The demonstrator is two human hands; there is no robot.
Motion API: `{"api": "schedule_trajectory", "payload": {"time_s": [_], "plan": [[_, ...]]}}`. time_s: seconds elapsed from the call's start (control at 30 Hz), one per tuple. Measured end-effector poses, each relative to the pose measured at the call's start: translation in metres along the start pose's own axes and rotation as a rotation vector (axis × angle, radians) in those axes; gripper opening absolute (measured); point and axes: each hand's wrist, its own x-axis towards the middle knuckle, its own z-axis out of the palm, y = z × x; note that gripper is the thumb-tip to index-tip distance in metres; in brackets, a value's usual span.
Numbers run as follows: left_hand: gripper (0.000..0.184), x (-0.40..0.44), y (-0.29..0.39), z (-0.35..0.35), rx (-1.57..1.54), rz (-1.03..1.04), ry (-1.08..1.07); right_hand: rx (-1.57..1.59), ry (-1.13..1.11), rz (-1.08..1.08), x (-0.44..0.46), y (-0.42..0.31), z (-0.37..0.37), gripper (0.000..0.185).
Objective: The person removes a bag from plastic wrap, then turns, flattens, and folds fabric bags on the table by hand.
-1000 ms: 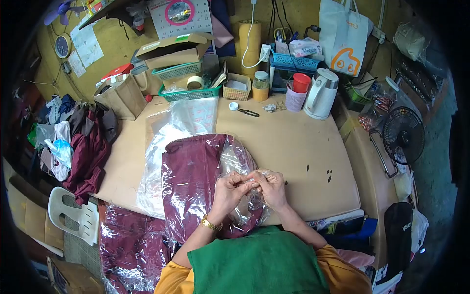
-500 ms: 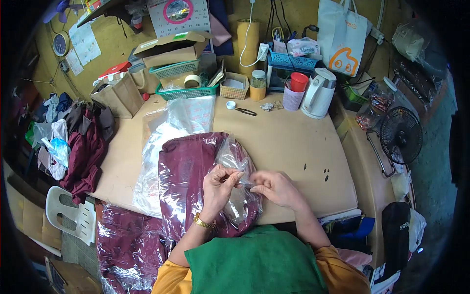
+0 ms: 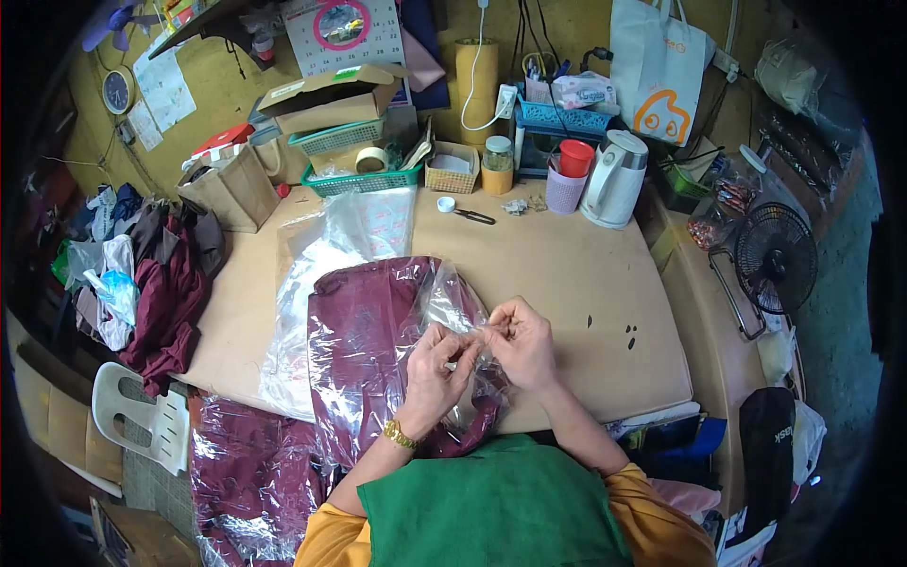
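Note:
A maroon garment [image 3: 354, 321] lies folded inside a clear plastic bag [image 3: 444, 300] at the front of the table. Over the bag's right part, my left hand [image 3: 438, 374] pinches the gathered plastic between thumb and fingers. Close beside it, my right hand [image 3: 522, 348] is also closed, its fingertips pinching the same plastic so that the two hands nearly touch. Whether the plastic is twisted or knotted there, I cannot tell. More clear plastic bags [image 3: 364, 222] lie flat behind the garment.
Thread snips [image 3: 474, 216] and a small white cap [image 3: 446, 204] lie toward the back. Baskets [image 3: 364, 180], a glass jar [image 3: 498, 156], cups [image 3: 567, 184] and a white kettle [image 3: 616, 180] line the rear. More bagged maroon clothing [image 3: 250, 472] hangs below the front edge.
My right hand has turned upward and closed in a pinch near the left, where it was blurred and lower before. My left hand has shifted slightly right and down.

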Motion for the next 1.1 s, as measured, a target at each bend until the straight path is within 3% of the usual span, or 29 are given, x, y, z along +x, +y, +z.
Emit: {"api": "schedule_trajectory", "payload": {"time_s": [0.07, 0.13, 0.23, 0.43, 0.57, 0.63, 0.67, 0.73, 0.77, 0.9, 1.0, 1.07, 1.1], "plan": [[0.011, 0.000, 0.001, 0.000, -0.023, -0.007, 0.004, 0.121, -0.013, 0.037, 0.000, 0.009, -0.001, 0.012], [0.012, -0.003, -0.008, 0.000, -0.033, -0.032, -0.027, -0.260, 0.012, -0.309, -0.002, -0.001, -0.001, 0.008], [0.015, -0.001, 0.000, -0.008, -0.073, -0.076, -0.058, -0.412, -0.105, -0.443, -0.007, -0.023, -0.007, 0.009], [0.019, -0.001, 0.006, -0.002, -0.109, -0.055, -0.070, -0.560, -0.233, -0.395, -0.010, -0.016, -0.025, 0.011], [0.021, 0.000, -0.003, 0.000, -0.104, -0.047, -0.075, -0.444, -0.193, -0.339, -0.011, -0.013, -0.025, 0.007], [0.021, -0.002, -0.011, 0.007, -0.155, -0.036, -0.066, 0.222, -0.436, 0.157, -0.005, 0.014, -0.030, 0.009], [0.022, -0.003, -0.012, 0.009, -0.208, -0.024, -0.059, 0.224, -0.431, 0.158, -0.004, 0.021, -0.035, 0.009], [0.023, 0.009, 0.011, -0.001, -0.140, 0.075, -0.078, 0.942, -0.498, 0.518, 0.001, 0.022, -0.043, 0.013], [0.024, 0.014, 0.019, -0.006, -0.069, 0.168, -0.089, 0.844, -0.385, 0.520, -0.002, 0.017, -0.040, 0.013], [0.014, 0.013, 0.010, 0.006, -0.123, 0.214, -0.016, 0.726, -0.400, 0.481, -0.005, 0.011, -0.034, 0.013], [0.013, 0.010, 0.005, 0.006, -0.114, 0.117, -0.007, 0.679, -0.364, 0.443, -0.002, 0.003, -0.037, 0.013], [0.013, 0.008, 0.007, 0.006, -0.051, 0.165, -0.013, 0.008, -0.175, 0.220, -0.001, -0.005, -0.042, 0.011], [0.014, 0.008, 0.008, 0.005, 0.014, 0.213, -0.019, -0.090, -0.085, 0.213, 0.001, -0.002, -0.049, 0.011]]}}
